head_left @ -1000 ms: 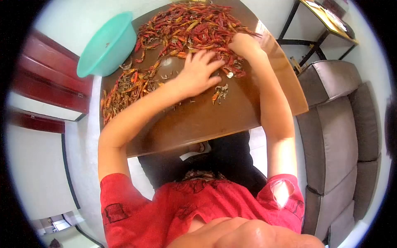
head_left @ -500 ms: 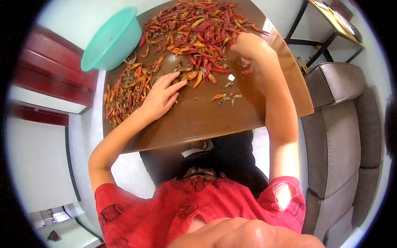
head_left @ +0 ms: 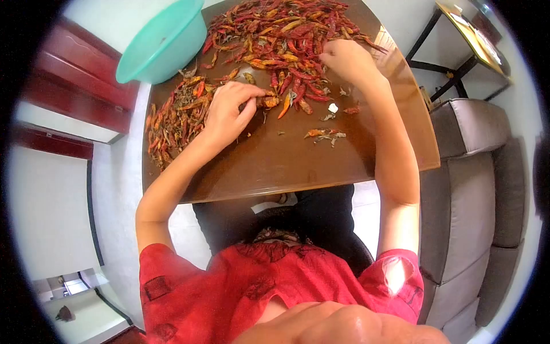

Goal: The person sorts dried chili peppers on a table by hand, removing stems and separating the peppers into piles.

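Observation:
A large heap of dried red and orange chillies (head_left: 286, 34) covers the far part of the brown table. A second, browner heap (head_left: 180, 112) lies at the left. Between the two, my left hand (head_left: 232, 106) has its fingers drawn together on a few orange and brown chillies (head_left: 268, 101). At the right edge of the large heap is my right hand (head_left: 346, 57), fingers bent and closed at the chillies; what they hold, if anything, is hidden. A small white piece (head_left: 333, 108) and some scraps (head_left: 325, 135) lie on the tabletop.
A turquoise basin (head_left: 163, 43) stands at the table's far left corner. The brown table's (head_left: 258, 166) front edge is close to my body. To the right are a grey sofa (head_left: 470, 200) and a black-framed stand (head_left: 467, 34). Dark red cabinets (head_left: 74, 80) are at the left.
My left hand moved from the large heap leftward, then closed at chillies between the heaps. Several chillies beside the white piece have shifted. My right hand stays at the heap's right edge.

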### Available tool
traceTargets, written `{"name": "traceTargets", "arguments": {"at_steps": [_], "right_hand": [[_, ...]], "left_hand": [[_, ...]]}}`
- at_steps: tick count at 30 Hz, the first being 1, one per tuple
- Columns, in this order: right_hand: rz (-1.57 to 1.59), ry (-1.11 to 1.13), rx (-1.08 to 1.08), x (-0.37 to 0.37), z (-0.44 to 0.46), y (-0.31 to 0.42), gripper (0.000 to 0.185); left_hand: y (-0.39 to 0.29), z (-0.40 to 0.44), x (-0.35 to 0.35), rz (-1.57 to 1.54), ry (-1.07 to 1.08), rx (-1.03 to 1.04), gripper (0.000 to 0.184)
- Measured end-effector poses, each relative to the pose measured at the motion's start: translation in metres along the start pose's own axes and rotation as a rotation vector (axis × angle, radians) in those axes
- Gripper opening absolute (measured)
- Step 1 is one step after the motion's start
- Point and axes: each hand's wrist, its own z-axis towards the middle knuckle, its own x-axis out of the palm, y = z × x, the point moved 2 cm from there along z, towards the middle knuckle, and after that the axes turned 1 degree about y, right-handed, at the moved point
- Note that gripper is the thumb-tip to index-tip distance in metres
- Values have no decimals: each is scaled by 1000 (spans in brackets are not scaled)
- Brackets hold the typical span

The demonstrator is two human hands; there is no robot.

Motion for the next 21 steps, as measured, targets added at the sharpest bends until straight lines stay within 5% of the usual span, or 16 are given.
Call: {"name": "traceTargets", "arguments": {"at_steps": [12,17,21], "right_hand": [[-161,197,-135,5,-12,32,23],[386,183,-198,-14,-21,73,25],[165,109,-288,-5,-29,104,21]], "left_hand": [[3,5,16,-607,-193,-319,21],[5,3,11,-997,-102,-502,27],[6,4,9,-1200,-95,-605,30]]}}
